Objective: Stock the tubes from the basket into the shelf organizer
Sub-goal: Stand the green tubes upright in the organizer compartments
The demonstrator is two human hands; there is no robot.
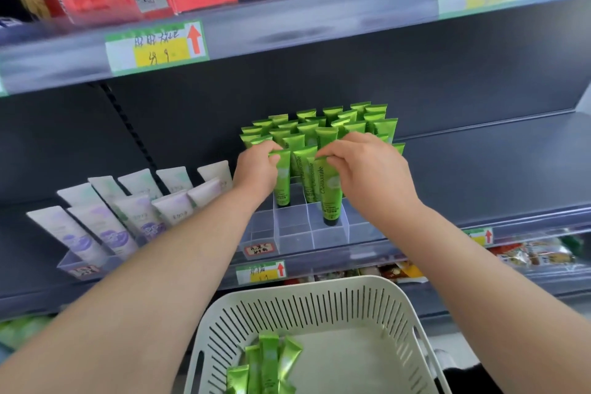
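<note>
- We judge the step in hand to be the placing: two green tubes are going into the clear shelf organizer (pixel 294 233), one in each hand.
- The left hand (pixel 257 169) pinches the flat top of the left tube (pixel 283 189) with curled fingers (pixel 271 150). Its cap end is down in a cell behind the front row.
- The right hand (pixel 371 169) pinches the right tube (pixel 331 198) in the same way, cap down in a cell near the front (which row exactly, we cannot tell).
- Both forearms reach forward and up over the basket (pixel 319 297), and the hands are near each other, just before the filled back rows.
- Some front cells are empty, and a few spare tubes (pixel 267 361) lie in the basket.
- The next move, we think, calls for letting go only when each tube stands upright, and then reaching down for more.
</note>
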